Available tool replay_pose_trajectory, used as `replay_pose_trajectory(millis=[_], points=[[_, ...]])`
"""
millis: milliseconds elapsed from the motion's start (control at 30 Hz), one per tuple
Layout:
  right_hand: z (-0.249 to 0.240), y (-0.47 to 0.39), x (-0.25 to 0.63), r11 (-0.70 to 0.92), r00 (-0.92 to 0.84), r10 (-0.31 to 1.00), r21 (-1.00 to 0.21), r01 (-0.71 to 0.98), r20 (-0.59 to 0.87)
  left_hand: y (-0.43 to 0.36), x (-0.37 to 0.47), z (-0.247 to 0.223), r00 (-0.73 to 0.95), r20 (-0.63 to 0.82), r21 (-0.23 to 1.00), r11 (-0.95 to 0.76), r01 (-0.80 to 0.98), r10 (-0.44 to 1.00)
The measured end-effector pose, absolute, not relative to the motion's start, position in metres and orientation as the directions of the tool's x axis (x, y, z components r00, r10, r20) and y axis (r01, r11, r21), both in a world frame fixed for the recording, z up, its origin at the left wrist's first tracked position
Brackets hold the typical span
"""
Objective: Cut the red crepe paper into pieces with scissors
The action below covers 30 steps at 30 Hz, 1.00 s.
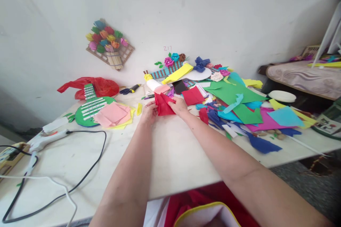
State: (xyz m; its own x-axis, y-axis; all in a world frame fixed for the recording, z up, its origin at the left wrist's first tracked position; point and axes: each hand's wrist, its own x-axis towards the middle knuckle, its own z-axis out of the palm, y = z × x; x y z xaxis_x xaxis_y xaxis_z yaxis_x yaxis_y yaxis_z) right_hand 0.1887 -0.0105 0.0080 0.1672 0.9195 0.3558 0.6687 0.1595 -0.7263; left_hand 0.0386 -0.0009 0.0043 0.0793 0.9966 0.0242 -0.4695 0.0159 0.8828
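A piece of red paper point(164, 105) is held up just above the white table, folded or creased near its top. My left hand point(150, 112) grips its left edge with bent fingers. On its right side, my right hand point(179, 106) pinches the upper right part. Behind the paper lie a white roll point(153, 85), a dark phone-like rectangle point(179, 87) and another red sheet point(193, 95). A small yellow strip point(139, 109) rests left of my left hand.
Coloured paper scraps point(234, 113) crowd the right side. At left lie a green guitar-shaped piece point(93, 108), pink sheets point(113, 114), pliers point(130, 89), a red bag point(103, 86) and a glue gun point(49, 140) with a looping cable. A green bottle point(330, 120) stands far right.
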Motion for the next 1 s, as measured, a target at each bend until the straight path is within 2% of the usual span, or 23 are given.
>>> replay_pose_trajectory(millis=[67, 167, 333, 500, 667, 800, 833, 900, 1000], points=[[0.007, -0.008, 0.193, 0.104, 0.231, 0.899, -0.694, 0.713, 0.372, 0.002, 0.038, 0.002, 0.014, 0.006, 0.887, 0.001, -0.462, 1.0], [0.006, -0.004, 0.201, 0.063, 0.324, 0.861, -0.715, 0.696, 0.392, 0.008, 0.036, -0.002, -0.139, -0.03, 0.912, -0.03, -0.409, 0.99], [0.0, 0.002, 0.21, 0.034, 0.425, 0.837, -0.809, 0.587, 0.344, 0.015, 0.032, -0.008, -0.406, -0.02, 0.985, -0.053, -0.167, 0.914], [-0.01, 0.008, 0.211, 0.113, 0.478, 0.802, -0.878, 0.465, 0.357, 0.017, 0.026, -0.009, -0.502, 0.019, 1.0, -0.017, 0.008, 0.865], [-0.014, 0.008, 0.212, 0.099, 0.402, 0.855, -0.865, 0.493, 0.327, 0.021, 0.024, -0.009, -0.507, 0.042, 0.997, 0.0, 0.082, 0.861], [-0.008, -0.004, 0.209, -0.057, 0.357, 0.902, -0.755, 0.653, 0.241, 0.019, 0.023, -0.009, -0.511, 0.071, 0.99, 0.004, 0.144, 0.857], [-0.006, -0.008, 0.208, -0.073, 0.362, 0.89, -0.698, 0.713, 0.277, 0.017, 0.023, -0.007, -0.511, 0.085, 0.985, 0.005, 0.172, 0.855], [-0.001, -0.016, 0.203, 0.003, 0.293, 0.846, -0.553, 0.833, 0.445, 0.013, 0.023, -0.003, -0.509, 0.108, 0.971, 0.02, 0.239, 0.854], [0.003, -0.024, 0.194, 0.083, 0.13, 0.864, -0.392, 0.916, 0.487, 0.005, 0.025, 0.005, -0.516, 0.109, 0.949, 0.066, 0.309, 0.85]])
